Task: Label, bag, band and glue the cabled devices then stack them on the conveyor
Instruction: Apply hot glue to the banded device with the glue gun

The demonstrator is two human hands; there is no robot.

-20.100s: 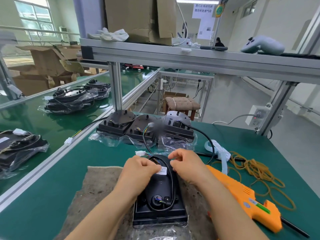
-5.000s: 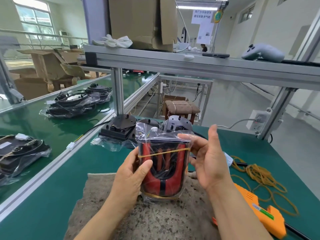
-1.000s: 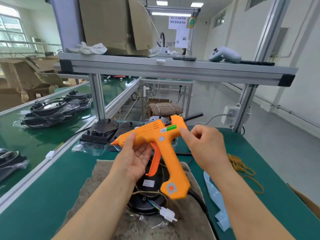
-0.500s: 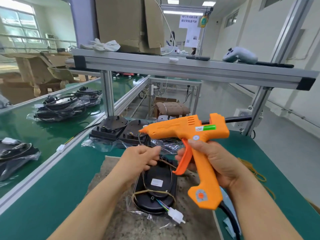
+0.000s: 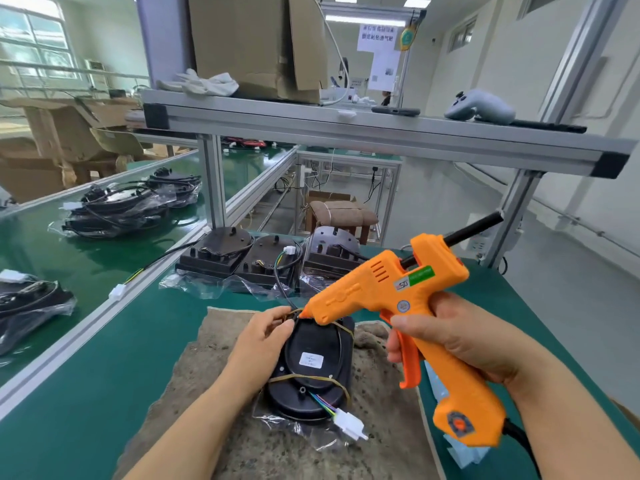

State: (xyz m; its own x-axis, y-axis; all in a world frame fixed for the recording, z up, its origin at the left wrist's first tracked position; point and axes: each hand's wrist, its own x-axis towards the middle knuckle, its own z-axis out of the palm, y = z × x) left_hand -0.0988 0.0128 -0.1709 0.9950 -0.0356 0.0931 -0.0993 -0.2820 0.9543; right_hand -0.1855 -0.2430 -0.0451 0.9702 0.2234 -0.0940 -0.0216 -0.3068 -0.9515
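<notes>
A black cabled device (image 5: 313, 368) in a clear bag lies on a brown mat (image 5: 381, 427), with a white label and two rubber bands around it. Its white connector (image 5: 349, 426) sticks out at the near end. My left hand (image 5: 266, 336) pinches the bag and band at the device's far left corner. My right hand (image 5: 460, 336) grips an orange glue gun (image 5: 408, 306), finger on the trigger. The gun's nozzle touches the spot my left fingers hold.
Three more black devices (image 5: 256, 263) on plastic bags stand behind the mat. Bagged finished devices (image 5: 114, 213) are stacked on the green conveyor (image 5: 69, 258) at left, another bagged stack (image 5: 27, 303) nearer. An aluminium shelf (image 5: 346, 129) spans overhead. A blue-white strip (image 5: 464, 448) lies right of the mat.
My right hand has lowered the glue gun and tilted its nozzle down onto the device's far corner. My left hand has shifted slightly forward to pinch that corner.
</notes>
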